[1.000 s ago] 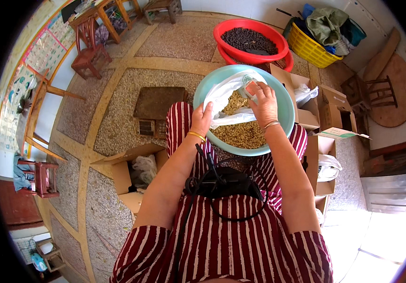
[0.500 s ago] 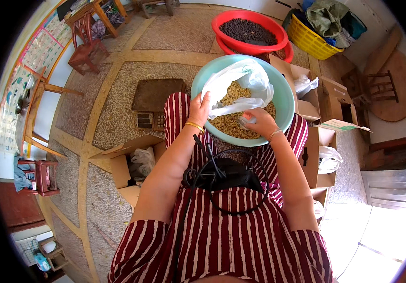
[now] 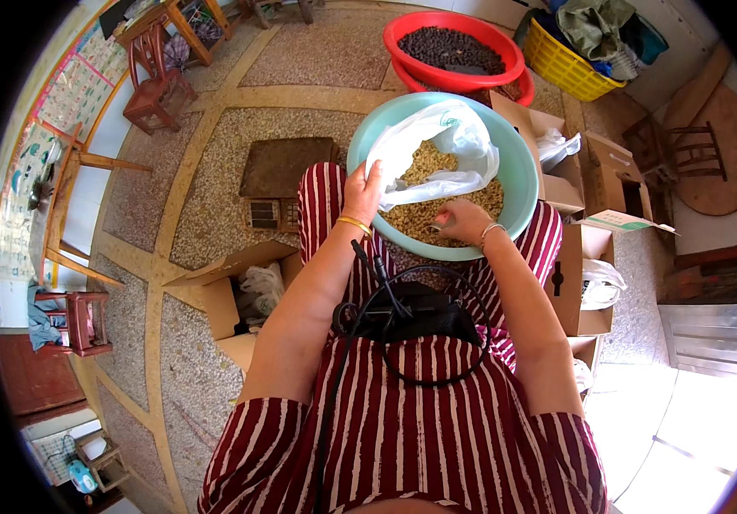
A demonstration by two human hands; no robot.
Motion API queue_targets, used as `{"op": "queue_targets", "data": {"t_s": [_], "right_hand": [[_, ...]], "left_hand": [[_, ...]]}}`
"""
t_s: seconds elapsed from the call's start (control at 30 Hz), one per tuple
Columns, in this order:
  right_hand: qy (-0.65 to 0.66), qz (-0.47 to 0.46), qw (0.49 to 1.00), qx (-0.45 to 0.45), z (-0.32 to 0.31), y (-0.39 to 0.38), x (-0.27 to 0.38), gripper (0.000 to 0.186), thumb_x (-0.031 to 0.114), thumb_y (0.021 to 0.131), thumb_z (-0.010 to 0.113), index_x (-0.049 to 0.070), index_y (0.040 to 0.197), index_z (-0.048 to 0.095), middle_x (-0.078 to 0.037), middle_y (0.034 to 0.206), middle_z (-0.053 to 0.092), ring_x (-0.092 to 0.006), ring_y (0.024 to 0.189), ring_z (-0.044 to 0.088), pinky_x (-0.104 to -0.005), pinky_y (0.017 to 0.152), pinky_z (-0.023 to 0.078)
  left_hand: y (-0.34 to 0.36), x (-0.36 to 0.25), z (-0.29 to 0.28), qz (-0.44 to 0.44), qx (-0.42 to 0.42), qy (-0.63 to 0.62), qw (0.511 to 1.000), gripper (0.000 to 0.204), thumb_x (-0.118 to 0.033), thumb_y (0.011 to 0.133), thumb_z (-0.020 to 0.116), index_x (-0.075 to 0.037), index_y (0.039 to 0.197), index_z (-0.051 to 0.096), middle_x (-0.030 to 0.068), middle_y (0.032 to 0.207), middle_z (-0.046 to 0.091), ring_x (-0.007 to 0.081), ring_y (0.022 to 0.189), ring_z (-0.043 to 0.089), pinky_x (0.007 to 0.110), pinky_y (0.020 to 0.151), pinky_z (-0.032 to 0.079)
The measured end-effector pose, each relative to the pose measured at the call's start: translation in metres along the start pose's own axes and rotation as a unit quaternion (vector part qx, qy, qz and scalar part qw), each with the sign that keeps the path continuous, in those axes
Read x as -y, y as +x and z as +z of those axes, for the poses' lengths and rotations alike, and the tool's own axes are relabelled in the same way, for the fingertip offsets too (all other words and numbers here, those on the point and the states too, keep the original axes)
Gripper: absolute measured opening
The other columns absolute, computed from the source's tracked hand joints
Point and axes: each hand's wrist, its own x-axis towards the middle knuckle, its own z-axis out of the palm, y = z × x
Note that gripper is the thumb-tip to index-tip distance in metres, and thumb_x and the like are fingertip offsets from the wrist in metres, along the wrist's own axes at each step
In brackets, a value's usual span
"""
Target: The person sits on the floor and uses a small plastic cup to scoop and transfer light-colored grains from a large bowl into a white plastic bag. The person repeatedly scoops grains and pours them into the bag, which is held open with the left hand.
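Observation:
My left hand (image 3: 361, 195) is closed on the near left rim of a white plastic bag (image 3: 471, 141). The bag's mouth is spread wide, and yellow-brown kernels show inside it. It rests in a light-green basin (image 3: 518, 171), over more loose kernels (image 3: 420, 214). Low at the basin's near right side, my right hand (image 3: 468, 223) has its fingers bent down into the kernels. They grip a small pale cup-like thing (image 3: 439, 225), mostly hidden by the hand and the kernels.
Beyond the basin stands a red tub (image 3: 394, 53) holding dark round pieces. A yellow basket (image 3: 557, 64) of cloths is at the far right. Open cardboard boxes (image 3: 575, 287) line my right, and another box (image 3: 218, 300) sits to my left. A low wooden stool (image 3: 287, 167) stands ahead left.
My right hand has moved down and slightly nearer, from beside the bag's rim into the loose kernels, with the pale cup-like thing. My left hand keeps its hold on the bag.

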Motion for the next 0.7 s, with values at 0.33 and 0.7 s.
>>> {"op": "queue_targets", "data": {"t_s": [0.33,0.7], "right_hand": [[0.428,0.127,0.893,0.053,-0.041,-0.023,-0.005,0.047,0.032,0.076,0.065,0.002,0.111,0.054,-0.004,0.093,0.058,-0.0107,0.078,0.056,-0.0229,0.062,0.049],[0.266,0.057,0.928,-0.253,-0.064,0.009,0.009,0.044,0.025,0.071,0.068,0.003,0.107,0.057,-0.011,0.093,0.060,-0.0191,0.084,0.057,-0.0326,0.078,0.045]], "left_hand": [[0.000,0.000,0.002,0.006,-0.006,-0.016,1.000,0.034,-0.029,0.089,0.048,0.001,0.101,0.057,0.0042,0.080,0.059,0.0101,0.073,0.052,0.025,0.067,0.043],[-0.001,-0.006,0.003,0.015,-0.014,0.011,1.000,0.032,-0.029,0.089,0.048,0.001,0.097,0.058,0.0045,0.074,0.057,0.0113,0.069,0.051,0.026,0.066,0.043]]}}
